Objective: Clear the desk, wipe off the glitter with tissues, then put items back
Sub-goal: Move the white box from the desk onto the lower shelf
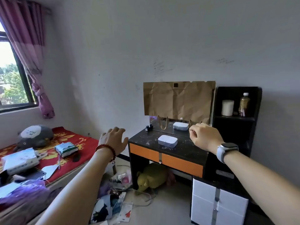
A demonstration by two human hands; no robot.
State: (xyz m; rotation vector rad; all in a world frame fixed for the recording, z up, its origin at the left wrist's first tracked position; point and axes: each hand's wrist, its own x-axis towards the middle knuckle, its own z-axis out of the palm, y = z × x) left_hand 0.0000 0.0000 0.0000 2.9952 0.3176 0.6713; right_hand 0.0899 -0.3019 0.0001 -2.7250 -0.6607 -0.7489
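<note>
A black desk (183, 151) with orange drawers stands against the wall, its top speckled with glitter. On it lies a white plastic box (167, 141), and a small dark bottle (148, 128) stands at the back left corner. A mirror behind is mostly covered by brown paper (178, 99). My left hand (112, 140) hovers left of the desk, fingers spread, holding nothing. Over the desk's right side, my right hand (205, 137) is loosely curled with nothing visible in it. Tissue packs (66, 148) lie on the bed at left.
A black shelf (236, 117) to the right of the desk holds a white cylinder and a bottle. A white drawer unit (217, 203) stands at lower right. A yellow plush toy (152, 177) sits under the desk, amid bags and cables on the floor. The bed (53, 159) carries clutter.
</note>
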